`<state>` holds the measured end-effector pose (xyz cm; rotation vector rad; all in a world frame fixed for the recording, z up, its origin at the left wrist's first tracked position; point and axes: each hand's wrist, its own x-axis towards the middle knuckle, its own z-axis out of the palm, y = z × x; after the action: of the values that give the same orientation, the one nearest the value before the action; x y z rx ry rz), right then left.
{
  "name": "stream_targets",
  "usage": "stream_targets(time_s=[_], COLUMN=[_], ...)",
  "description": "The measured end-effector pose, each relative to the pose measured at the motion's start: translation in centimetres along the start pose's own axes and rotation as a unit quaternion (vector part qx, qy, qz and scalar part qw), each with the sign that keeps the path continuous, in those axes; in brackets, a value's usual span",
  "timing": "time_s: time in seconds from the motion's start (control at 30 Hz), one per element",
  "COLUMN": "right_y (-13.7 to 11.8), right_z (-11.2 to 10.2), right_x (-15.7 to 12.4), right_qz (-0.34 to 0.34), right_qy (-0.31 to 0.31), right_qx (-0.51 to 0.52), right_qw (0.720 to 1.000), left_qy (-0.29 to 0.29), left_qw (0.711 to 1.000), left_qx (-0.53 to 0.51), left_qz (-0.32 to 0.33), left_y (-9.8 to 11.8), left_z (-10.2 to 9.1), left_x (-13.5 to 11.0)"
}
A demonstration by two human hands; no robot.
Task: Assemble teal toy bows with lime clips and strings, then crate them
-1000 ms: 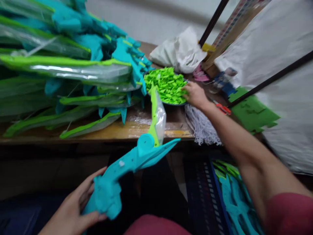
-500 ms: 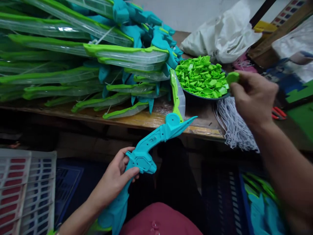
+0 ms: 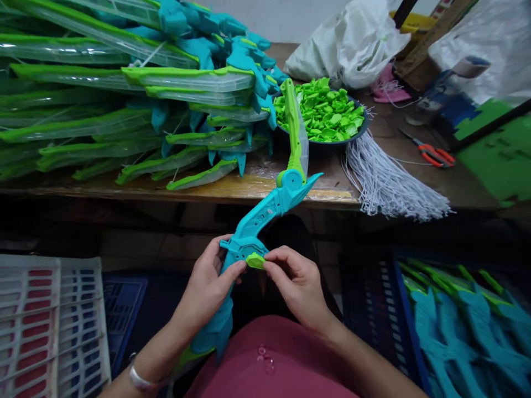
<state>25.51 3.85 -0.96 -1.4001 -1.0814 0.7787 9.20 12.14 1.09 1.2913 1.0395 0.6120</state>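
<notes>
My left hand [image 3: 207,284] grips the teal handle of a toy bow [image 3: 265,213] over my lap. Its lime limb, wrapped in clear plastic, points up toward the table. My right hand [image 3: 296,282] pinches a small lime green plastic piece [image 3: 255,260] against the teal handle, right beside my left thumb. A dark bowl [image 3: 359,132] heaped with the same green pieces [image 3: 326,110] stands on the wooden table [image 3: 232,188] beyond the bow's tip.
A big pile of wrapped teal and green bows [image 3: 124,94] covers the table's left. White strings [image 3: 390,182] hang over the edge, orange scissors [image 3: 433,155] and white bags [image 3: 348,44] behind. A blue crate of bows [image 3: 460,326] sits right, a white crate [image 3: 45,320] left.
My right hand took a green piece from the bowl and came down to the bow's handle. The bow has risen and swung more upright in my left hand.
</notes>
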Motion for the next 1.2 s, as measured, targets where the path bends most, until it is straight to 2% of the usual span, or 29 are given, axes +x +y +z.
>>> stream_targets(time_s=[0.3, 0.53, 0.6, 0.63, 0.7, 0.77, 0.83, 0.9, 1.03, 1.13, 1.2], right_y=[-0.5, -0.9, -0.7, -0.5, -0.2, 0.0, 0.1, 0.4, 1.5, 2.7, 3.5], right_z=[0.1, 0.6, 0.6, 0.5, 0.3, 0.2, 0.1, 0.3, 1.3, 2.0, 1.9], right_x=[-0.4, -0.1, 0.0, 0.2, 0.5, 0.9, 1.3, 1.5, 1.4, 0.6, 0.2], right_qz=[-0.077, -0.128, -0.14, -0.133, -0.074, 0.009, 0.049, 0.033, -0.002, 0.025, 0.043], right_qy=[0.017, 0.003, 0.026, 0.047, 0.06, -0.009, -0.096, -0.12, -0.07, -0.05, -0.061], right_qx=[-0.065, -0.148, -0.176, -0.178, -0.14, -0.055, -0.004, -0.013, -0.062, -0.072, -0.07], right_qw=[0.995, 0.981, 0.974, 0.974, 0.986, 0.998, 0.994, 0.992, 0.996, 0.996, 0.995], left_qy=[0.006, 0.042, 0.04, 0.038, 0.035, 0.023, 0.008, 0.003, -0.004, -0.029, -0.056], left_qw=[0.996, 0.992, 0.994, 0.995, 0.997, 0.998, 0.998, 0.996, 0.991, 0.993, 0.995], left_qx=[0.076, 0.104, 0.091, 0.081, 0.06, 0.046, 0.052, 0.079, 0.121, 0.111, 0.084], left_qz=[0.044, 0.054, 0.048, 0.043, 0.033, 0.026, 0.029, 0.042, 0.053, 0.022, -0.01], left_y=[-0.7, -1.6, -1.4, -1.2, -0.9, -0.7, -0.9, -1.3, -2.5, -3.3, -3.6], left_z=[0.4, 0.4, 0.5, 0.5, 0.4, 0.2, -0.1, -0.4, -0.8, -0.9, -1.0], left_x=[-1.2, -0.6, -0.5, -0.4, -0.5, -0.7, -0.7, -0.5, 0.4, 1.0, 0.9])
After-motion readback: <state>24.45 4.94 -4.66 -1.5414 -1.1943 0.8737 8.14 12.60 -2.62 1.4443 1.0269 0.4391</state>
